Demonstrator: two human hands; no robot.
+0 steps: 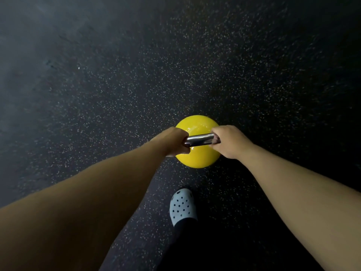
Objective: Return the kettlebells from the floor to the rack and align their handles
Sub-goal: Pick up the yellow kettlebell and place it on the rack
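Below, one yellow kettlebell [197, 157], round body partly hidden behind both hands; whether it rests on the dark speckled floor [136, 75] or hangs clear cannot be told. Chrome handle [199, 139]: only the middle shows, both ends covered. Left hand [173, 141]: curled tight round the handle's left end. Right hand [227, 142]: wrapped round its right end. One pale perforated clog [182, 207], near the kettlebell.

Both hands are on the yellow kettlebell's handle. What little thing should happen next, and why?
Probably carry it straight ahead, held low. The left hand and right hand already grip the yellow kettlebell by its metal handle, and no rack is in view yet.
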